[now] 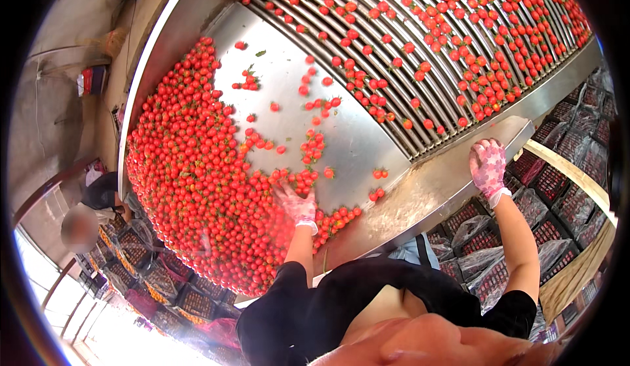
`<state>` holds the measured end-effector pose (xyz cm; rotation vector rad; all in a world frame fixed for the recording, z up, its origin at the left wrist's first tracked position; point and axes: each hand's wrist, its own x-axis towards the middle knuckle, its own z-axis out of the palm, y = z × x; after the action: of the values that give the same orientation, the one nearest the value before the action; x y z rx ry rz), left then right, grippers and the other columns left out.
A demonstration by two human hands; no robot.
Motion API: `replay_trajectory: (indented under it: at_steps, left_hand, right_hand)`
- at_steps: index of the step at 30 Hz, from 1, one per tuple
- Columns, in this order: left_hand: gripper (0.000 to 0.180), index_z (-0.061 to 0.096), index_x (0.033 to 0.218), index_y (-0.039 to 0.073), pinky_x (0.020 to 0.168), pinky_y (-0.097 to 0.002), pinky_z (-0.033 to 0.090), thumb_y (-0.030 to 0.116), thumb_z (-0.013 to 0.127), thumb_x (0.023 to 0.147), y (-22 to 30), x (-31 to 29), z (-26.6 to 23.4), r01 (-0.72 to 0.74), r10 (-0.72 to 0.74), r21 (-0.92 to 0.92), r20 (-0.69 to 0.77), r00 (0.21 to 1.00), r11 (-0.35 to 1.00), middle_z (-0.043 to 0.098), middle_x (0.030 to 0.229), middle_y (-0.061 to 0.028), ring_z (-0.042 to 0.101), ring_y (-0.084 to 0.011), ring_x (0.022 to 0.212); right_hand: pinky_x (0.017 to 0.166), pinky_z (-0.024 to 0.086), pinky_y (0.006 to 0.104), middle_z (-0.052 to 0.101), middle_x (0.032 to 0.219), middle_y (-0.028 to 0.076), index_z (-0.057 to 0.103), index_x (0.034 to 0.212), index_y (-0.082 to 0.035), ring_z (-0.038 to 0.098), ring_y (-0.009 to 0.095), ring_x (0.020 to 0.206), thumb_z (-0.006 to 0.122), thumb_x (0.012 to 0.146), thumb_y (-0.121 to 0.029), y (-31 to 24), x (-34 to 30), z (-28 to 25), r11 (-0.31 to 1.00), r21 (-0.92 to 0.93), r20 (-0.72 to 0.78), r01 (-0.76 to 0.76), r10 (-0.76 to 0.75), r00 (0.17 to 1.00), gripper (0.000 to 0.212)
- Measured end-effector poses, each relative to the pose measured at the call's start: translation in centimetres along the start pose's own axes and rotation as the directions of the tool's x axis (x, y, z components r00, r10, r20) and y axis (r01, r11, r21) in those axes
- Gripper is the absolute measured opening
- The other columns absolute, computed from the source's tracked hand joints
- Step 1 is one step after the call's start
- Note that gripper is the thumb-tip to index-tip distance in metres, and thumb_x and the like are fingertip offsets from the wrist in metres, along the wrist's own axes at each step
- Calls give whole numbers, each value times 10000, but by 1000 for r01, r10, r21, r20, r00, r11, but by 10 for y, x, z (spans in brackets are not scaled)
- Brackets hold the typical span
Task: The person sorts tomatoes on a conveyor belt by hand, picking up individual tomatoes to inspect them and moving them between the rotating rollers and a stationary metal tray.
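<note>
A large heap of red cherry tomatoes [197,162] lies on the left side of a sloping metal chute [262,71]. My left hand [296,207], in a thin pale glove, reaches into the heap's right edge with its fingers stretched out among the tomatoes; some fingertips are hidden there. Smaller groups of tomatoes lie scattered on the bare metal ahead of it. Over at the right, my right hand [489,168], in a pink patterned glove, rests at the outer edge of the metal ledge [426,182], its fingers curled over the rim.
Metal rollers [367,31] carrying many scattered tomatoes adjoin the chute at the far right. Plastic-lined crates [479,228] of tomatoes stand below on the right, beside a pale curved bar [571,169]. More crates [190,300] and another person [98,195] are at the left.
</note>
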<state>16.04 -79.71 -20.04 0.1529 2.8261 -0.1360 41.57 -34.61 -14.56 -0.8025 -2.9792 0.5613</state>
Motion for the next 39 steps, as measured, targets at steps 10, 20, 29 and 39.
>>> replay_trajectory:
  at_steps: [10,20,29,39]
  left_hand:
    - [720,358,1473,74,1129,-450,330,331,673,878,196,130,22,-275,132,-432,-333,934,859,407,1480,-187,395,-323,1365]
    - [761,305,1516,64,1209,-435,190,258,676,881,212,68,64,-233,322,-714,-12,947,660,283,1576,-167,244,-312,1468]
    - [654,396,1419,38,1190,-524,194,394,582,903,100,139,34,100,-95,-3,-352,931,995,351,1501,-190,288,-375,1421]
    - [601,395,1396,31,1183,-499,207,409,499,941,112,151,36,141,-118,49,-325,938,989,345,1491,-171,276,-359,1418]
  right_hand:
    - [856,447,475,608,927,108,615,904,-67,566,356,949,678,729,-56,0,-3,-6,1000,3,-45,16,-15,999,186]
    - [869,447,483,618,935,117,628,892,-60,570,364,971,687,735,-53,-4,-1,0,999,-13,-51,36,-37,998,168]
    - [922,468,461,644,1035,131,646,1006,-60,589,346,1040,665,788,-52,10,30,-1,998,64,272,-19,1,962,219]
    - [903,500,450,602,1282,91,609,1224,-101,600,297,1112,515,910,-105,-43,364,120,895,-356,-106,271,-326,939,328]
